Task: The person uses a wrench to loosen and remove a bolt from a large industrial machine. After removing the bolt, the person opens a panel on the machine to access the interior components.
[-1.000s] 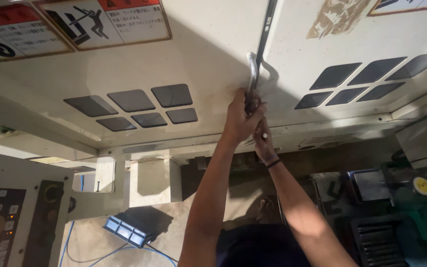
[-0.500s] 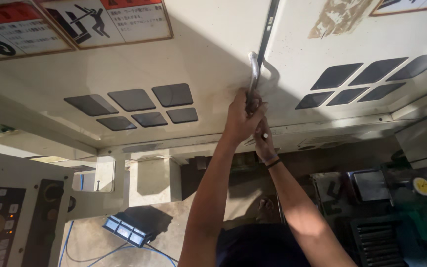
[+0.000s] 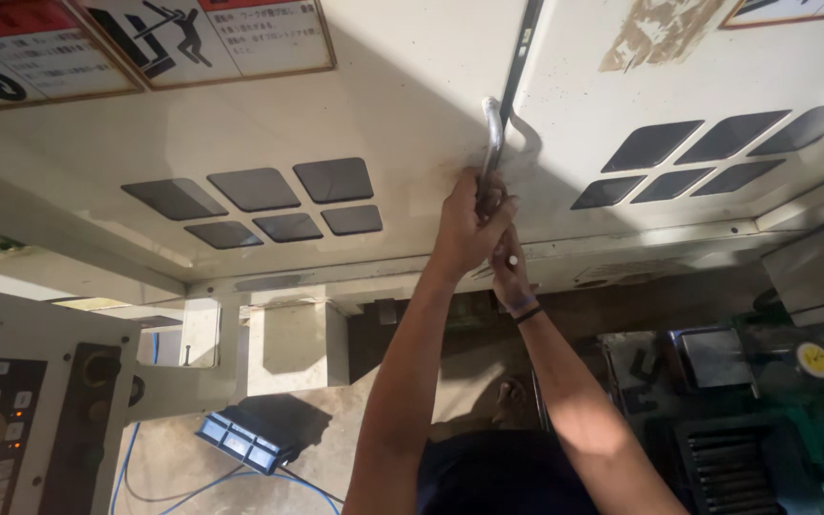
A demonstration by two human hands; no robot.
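1. Left hand (image 3: 469,224) clenched round the lower end of a metal handle (image 3: 494,133) on a cream door (image 3: 412,105).
2. Right hand (image 3: 509,272) just below, fingers closed on the same handle, a dark band (image 3: 526,313) at the wrist.
3. Grey vents (image 3: 269,200) left of the hands.

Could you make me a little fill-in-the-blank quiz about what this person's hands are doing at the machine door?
1. Both hands, the left hand and the right hand, reach to a bent metal ____ on the cream door panel.
2. The right wrist wears a dark ____.
3. The dark vent windows left of the hands number ____.
4. On the floor lies a blue ____ beside a boxy lamp.

Missing words: handle; band; five; cable
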